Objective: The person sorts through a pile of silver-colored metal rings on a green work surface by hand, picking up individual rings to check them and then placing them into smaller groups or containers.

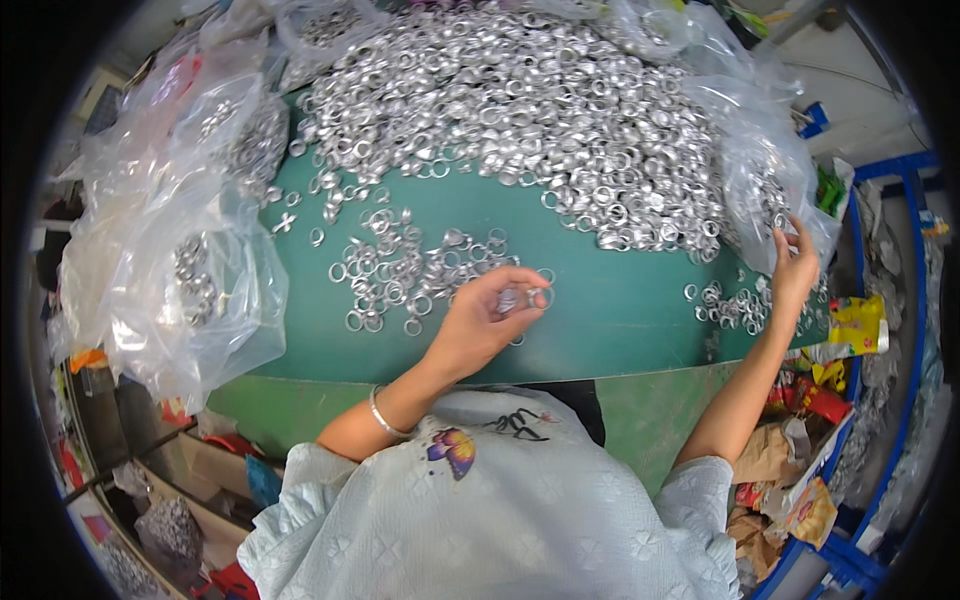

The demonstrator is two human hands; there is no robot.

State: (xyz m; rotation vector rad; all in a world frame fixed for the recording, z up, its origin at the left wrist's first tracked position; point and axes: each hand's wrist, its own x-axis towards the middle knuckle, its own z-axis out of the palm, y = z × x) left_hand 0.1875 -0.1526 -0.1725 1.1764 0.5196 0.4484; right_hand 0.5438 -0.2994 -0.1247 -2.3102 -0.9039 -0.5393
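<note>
My left hand [480, 318] is curled over the green tabletop, holding a few silver metal rings [510, 299] between thumb and fingers. Just beyond it lies a loose scatter of similar rings [400, 275]. Out to the right, my right hand [797, 268] reaches to a clear plastic bag [745, 135] with rings inside. Its thumb and fingertips are pinched together at the bag's side; what they hold is too small to make out. A smaller group of rings [737, 308] lies beside my right wrist.
A large heap of silver rings [520, 100] covers the far part of the green table [600, 320]. Clear plastic bags [190, 290] with rings stand at the left. Blue metal shelving [910, 250] and a box of wrappers [800, 440] are at the right.
</note>
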